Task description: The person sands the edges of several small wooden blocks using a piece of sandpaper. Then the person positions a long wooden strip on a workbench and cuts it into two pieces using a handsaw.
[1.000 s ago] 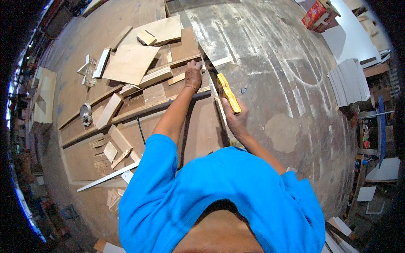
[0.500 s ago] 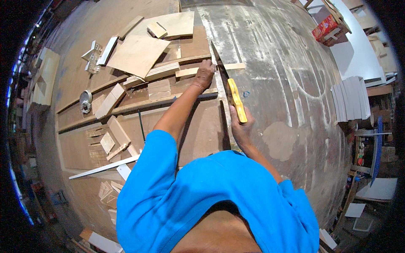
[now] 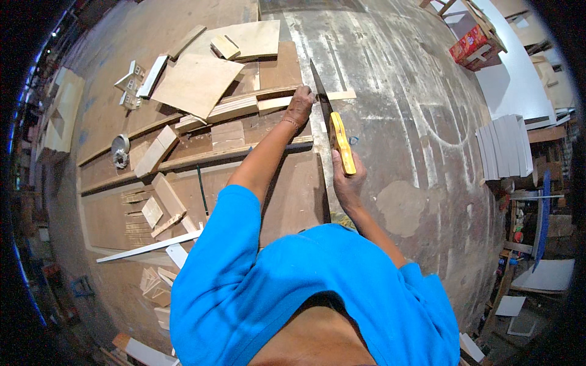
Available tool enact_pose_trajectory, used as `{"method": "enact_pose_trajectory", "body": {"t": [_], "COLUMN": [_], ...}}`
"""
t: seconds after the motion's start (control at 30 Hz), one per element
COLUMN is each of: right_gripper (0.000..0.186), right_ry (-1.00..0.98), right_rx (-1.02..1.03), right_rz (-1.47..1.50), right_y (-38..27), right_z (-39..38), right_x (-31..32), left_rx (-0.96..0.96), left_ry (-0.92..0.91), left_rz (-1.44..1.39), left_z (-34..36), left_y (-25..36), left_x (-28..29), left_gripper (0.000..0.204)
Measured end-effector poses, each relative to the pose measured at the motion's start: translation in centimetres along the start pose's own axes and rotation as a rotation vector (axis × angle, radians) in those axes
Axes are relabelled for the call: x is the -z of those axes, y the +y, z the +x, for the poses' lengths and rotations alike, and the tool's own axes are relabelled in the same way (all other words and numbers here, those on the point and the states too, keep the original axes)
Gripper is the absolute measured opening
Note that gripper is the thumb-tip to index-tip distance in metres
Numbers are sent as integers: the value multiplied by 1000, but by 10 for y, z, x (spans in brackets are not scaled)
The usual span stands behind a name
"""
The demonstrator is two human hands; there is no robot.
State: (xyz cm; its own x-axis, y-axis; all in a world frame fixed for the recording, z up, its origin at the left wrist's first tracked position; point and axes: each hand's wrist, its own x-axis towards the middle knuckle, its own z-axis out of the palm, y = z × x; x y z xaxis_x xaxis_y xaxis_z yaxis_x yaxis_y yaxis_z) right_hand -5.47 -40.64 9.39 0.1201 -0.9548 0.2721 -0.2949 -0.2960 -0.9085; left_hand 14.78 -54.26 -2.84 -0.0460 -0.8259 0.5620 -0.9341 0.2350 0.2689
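Observation:
A narrow pale wooden strip (image 3: 274, 105) lies crosswise on the workbench, its right end jutting past the edge of the brown board. My left hand (image 3: 299, 107) is closed over the strip and presses it down near that edge. Just right of those fingers, the dark blade of a handsaw (image 3: 320, 83) crosses the strip, its tip pointing away from me. My right hand (image 3: 350, 182) grips the saw's yellow handle (image 3: 343, 145). Whether the blade has cut into the strip is too small to tell.
Left of my hands lie plywood sheets (image 3: 195, 79), a thicker wood block (image 3: 232, 110), a tape roll (image 3: 120, 144) and a small house-shaped wooden model (image 3: 129, 84). A long white strip (image 3: 146, 246) lies nearer. On the right stand stacked white panels (image 3: 505, 148) and a red box (image 3: 473, 47).
The saw has shifted slightly and its blade is angled a little differently beside my left fingers. My left hand keeps its hold on the strip. The whole view has drifted slightly.

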Motion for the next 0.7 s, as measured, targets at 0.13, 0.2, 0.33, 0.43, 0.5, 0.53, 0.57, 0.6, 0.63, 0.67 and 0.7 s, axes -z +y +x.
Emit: {"method": "enact_pose_trajectory", "body": {"t": [0.13,0.2,0.33,0.43,0.5,0.53,0.57,0.6,0.63,0.67,0.7], "right_gripper": [16,15,15,15,15,16,16,18,20,18,16], "right_ry": [-3,-2,12,-17,-23,-27,-16,-6,3,-10,-24], "right_rx": [16,44,20,20,27,31,28,26,24,25,27], "right_rz": [-12,-26,-4,-39,-49,-54,-35,-15,5,-11,-27], "right_y": [6,4,3,-1,-5,-6,-6,-7,-7,-7,-6], "right_z": [1,4,8,11,11,11,11,11,11,10,10], "right_x": [-2,-4,-8,-6,-6,-6,-6,-7,-7,-7,-7], "left_rx": [-43,-32,16,19,18,4,9,15,22,7,-8], "left_ry": [-6,2,30,10,-3,-2,0,3,5,14,24], "left_rz": [52,60,107,185,199,170,150,131,111,65,19], "left_z": [-1,-2,-2,-3,-6,-7,-7,-7,-7,-9,-9], "left_y": [-5,-4,2,1,-3,-6,-6,-6,-6,-9,-13], "left_x": [-3,-1,3,8,9,11,12,13,14,15,17], "left_gripper": [4,5,6,7,7,7,6,6,6,7,7]}}
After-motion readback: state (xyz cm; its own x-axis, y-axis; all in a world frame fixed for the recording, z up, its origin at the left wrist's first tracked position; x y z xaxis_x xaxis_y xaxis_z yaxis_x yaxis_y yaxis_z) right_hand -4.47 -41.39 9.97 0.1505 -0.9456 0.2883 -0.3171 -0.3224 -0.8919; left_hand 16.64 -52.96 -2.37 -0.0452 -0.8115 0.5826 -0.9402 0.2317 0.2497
